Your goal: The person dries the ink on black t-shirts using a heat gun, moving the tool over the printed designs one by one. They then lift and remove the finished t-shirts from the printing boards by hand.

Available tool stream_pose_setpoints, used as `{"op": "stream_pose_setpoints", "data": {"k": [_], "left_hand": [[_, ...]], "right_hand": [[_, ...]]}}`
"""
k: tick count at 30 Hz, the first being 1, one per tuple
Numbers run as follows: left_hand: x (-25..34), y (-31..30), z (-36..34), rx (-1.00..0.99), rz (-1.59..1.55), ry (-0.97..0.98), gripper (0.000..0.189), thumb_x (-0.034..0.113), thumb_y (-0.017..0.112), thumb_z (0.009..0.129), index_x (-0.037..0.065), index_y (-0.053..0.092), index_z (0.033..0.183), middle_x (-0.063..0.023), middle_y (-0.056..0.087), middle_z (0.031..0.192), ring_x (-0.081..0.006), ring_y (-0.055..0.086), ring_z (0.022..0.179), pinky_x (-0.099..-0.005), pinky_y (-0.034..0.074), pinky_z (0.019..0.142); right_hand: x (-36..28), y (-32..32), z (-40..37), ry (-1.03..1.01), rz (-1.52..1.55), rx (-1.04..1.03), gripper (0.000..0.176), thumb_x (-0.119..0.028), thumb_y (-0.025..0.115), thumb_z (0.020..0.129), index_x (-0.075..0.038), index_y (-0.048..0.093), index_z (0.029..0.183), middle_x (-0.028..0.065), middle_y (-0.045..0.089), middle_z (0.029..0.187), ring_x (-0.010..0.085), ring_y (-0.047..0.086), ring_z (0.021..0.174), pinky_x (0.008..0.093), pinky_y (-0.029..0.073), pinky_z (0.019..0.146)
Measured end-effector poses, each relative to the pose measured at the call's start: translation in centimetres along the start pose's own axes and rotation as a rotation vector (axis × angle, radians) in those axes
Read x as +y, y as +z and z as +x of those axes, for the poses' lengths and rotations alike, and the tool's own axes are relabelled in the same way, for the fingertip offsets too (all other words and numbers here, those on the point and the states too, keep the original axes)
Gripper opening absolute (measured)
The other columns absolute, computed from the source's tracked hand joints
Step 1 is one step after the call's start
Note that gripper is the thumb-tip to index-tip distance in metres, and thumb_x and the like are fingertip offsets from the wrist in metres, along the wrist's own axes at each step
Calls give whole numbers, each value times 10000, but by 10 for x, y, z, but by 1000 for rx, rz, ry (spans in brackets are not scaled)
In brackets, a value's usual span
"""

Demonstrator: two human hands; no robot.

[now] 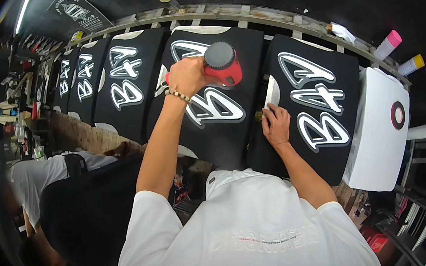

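My left hand point(188, 76) is closed around the handle of a red heat gun point(227, 67) with a dark, ribbed round end facing up. The heat gun is over a black T-shirt point(224, 141) printed with white "BAY" lettering, hiding part of the letters. To the right lies another black T-shirt point(341, 66) with the same print. On its left edge rests my right hand point(277, 125), its fingers apart and slightly bent, beside a pale patch point(272, 91) at the sleeve. Nothing shows in that hand.
More printed black shirts point(124, 74) line the rack to the left. A white board point(378, 134) at the right carries a roll of tape point(397, 115). Spray cans point(388, 44) stand behind, along a wooden rail point(284, 18). Another person in a white shirt point(43, 178) bends at the left.
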State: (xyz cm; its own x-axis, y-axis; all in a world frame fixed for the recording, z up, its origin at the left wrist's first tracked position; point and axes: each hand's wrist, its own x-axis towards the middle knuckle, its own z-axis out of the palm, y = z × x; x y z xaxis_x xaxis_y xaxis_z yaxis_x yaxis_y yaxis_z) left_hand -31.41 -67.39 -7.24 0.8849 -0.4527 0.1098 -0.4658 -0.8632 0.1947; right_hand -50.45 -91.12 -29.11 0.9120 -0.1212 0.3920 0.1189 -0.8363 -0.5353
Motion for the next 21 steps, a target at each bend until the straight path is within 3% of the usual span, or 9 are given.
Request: {"op": "stream_pose_setpoints", "data": {"k": [11, 15, 19, 21], "left_hand": [[-23, -27, -36, -37, 158, -105, 601, 588, 955, 560, 95, 739, 827, -116, 744, 788, -350, 740, 783, -452, 581, 699], [-46, -18, -43, 72, 118, -149, 577, 569, 957, 561, 94, 751, 817, -121, 758, 810, -351, 744, 798, -445, 586, 714], [-43, -23, -38, -18, 44, -208, 576, 555, 961, 565, 91, 769, 847, -114, 760, 825, -348, 745, 815, -452, 586, 719], [-44, -16, -33, 38, 29, -188, 570, 549, 963, 567, 91, 770, 846, -110, 760, 822, -342, 745, 817, -451, 586, 720]], "right_hand": [[2, 1, -1, -6, 15, 2, 236, -149, 746, 902, -106, 767, 1134, 68, 653, 1323, 316, 574, 1213, 476, 433, 1066], [1, 2, -2, 2, 10, -8, 251, -150, 752, 901, -114, 763, 1149, 68, 647, 1330, 315, 571, 1218, 478, 431, 1072], [1, 1, -2, 6, -6, -22, 255, -150, 754, 897, -116, 760, 1150, 69, 645, 1333, 314, 569, 1221, 481, 428, 1074], [0, 1, 0, 9, -23, -32, 254, -147, 756, 892, -113, 756, 1144, 71, 645, 1332, 316, 568, 1222, 485, 426, 1072]]}}
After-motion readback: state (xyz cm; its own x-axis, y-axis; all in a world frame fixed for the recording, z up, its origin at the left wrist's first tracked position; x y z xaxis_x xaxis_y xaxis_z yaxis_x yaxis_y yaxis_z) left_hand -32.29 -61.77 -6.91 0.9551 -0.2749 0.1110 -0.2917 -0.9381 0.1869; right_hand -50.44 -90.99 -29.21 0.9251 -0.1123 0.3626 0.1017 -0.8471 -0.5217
